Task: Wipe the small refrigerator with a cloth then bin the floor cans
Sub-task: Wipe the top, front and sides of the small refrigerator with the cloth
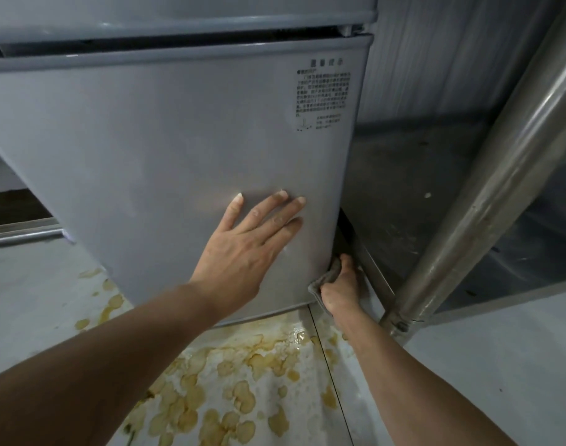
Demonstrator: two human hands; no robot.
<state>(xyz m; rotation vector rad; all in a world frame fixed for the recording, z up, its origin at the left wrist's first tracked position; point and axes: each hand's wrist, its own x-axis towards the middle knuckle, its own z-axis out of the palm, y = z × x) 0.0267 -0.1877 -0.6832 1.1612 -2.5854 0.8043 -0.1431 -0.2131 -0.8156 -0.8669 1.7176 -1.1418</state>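
The small grey refrigerator [153, 140] fills the upper left of the view, its lower door facing me with a printed label near the top right corner. My left hand [243, 249] lies flat on the door, fingers spread, holding nothing. My right hand [341, 289] is at the fridge's lower right corner, gripping a folded grey cloth [323, 280] pressed against the side edge. Much of the cloth is hidden by my fingers. No cans are in view.
A stainless steel table leg [487, 201] slants down the right side, its foot close to my right hand. A steel lower shelf [403, 194] sits beside the fridge. The pale floor [227, 381] below is covered with yellow-brown dried stains.
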